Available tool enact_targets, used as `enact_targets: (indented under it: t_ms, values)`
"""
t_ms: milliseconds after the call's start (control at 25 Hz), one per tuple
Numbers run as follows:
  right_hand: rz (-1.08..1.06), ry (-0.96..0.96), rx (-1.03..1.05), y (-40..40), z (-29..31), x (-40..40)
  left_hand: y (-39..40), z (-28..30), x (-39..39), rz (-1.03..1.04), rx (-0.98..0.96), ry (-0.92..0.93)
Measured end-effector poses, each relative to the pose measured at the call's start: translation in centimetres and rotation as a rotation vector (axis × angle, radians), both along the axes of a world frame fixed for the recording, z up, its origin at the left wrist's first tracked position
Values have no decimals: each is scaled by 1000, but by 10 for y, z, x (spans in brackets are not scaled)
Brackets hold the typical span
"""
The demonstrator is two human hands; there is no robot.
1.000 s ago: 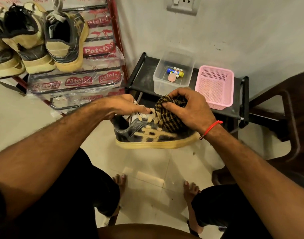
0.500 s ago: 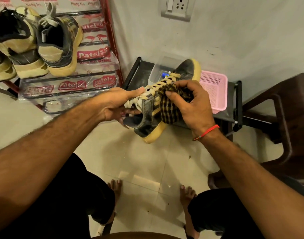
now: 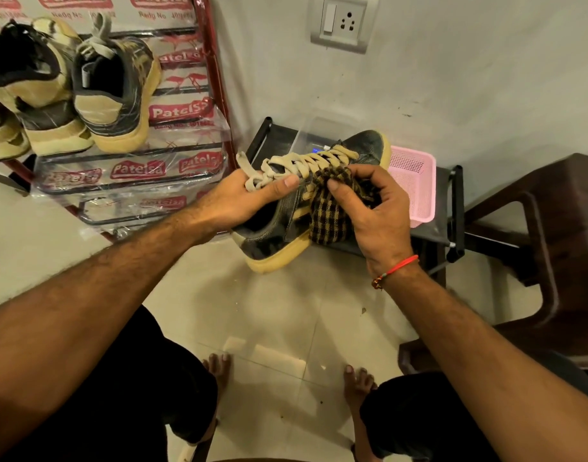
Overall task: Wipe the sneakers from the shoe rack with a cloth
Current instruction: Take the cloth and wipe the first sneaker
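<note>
I hold a black sneaker [image 3: 269, 231] with a yellowed sole and cream laces in mid-air, toe pointing away toward the wall. My left hand [image 3: 246, 198] grips it at the tongue and laces near the ankle opening. My right hand [image 3: 372, 208] holds a bunched brown-and-black checked cloth [image 3: 329, 215] pressed against the sneaker's right side. Several more sneakers [image 3: 116, 91] stand on the shoe rack [image 3: 219, 105] at the upper left, heels toward me.
A low black stand [image 3: 452, 208] against the wall carries a clear plastic box [image 3: 306, 131] and a pink basket [image 3: 415, 181], both partly hidden by the sneaker. A dark brown chair [image 3: 559, 228] is at the right. My bare feet rest on the tiled floor [image 3: 269, 315].
The sneaker turned from lying sideways to pointing toe away and rose. My left hand shifted its grip onto the laces, and my right hand with the cloth moved along the shoe's side.
</note>
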State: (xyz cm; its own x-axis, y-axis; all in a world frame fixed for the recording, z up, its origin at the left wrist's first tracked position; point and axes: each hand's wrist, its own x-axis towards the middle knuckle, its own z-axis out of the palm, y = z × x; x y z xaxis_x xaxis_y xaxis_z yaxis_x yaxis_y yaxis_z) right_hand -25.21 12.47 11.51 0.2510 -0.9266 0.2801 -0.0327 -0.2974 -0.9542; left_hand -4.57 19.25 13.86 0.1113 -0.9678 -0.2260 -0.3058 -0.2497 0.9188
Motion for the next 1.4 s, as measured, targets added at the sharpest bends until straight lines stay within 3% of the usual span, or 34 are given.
enact_targets:
  t_ms: [160,320,520,640,840,1040,1120,1280,1400]
  values:
    - [-30,222,-148,-4,1,1,-6,-10,-1,72,-99,-126]
    - [-79,470,-684,0,7,-2,-11,-12,2,142,-129,-198]
    - [113,776,-848,26,-13,15,-11,-12,-4,196,-123,-129]
    - [34,763,-840,6,-7,5,-11,-11,-3,184,-150,-151]
    - [-195,696,-554,-28,6,-16,-13,-15,-13,145,-243,-269]
    - [-291,602,-523,-38,20,-30,-18,-15,-9,120,-305,-332]
    - [-186,576,-543,-32,19,-25,-16,-16,-8,109,-304,-330]
    - [239,611,-721,21,6,14,-13,-18,-3,120,-314,-376]
    - [77,614,-661,-11,19,-2,-14,-18,-2,146,-305,-360]
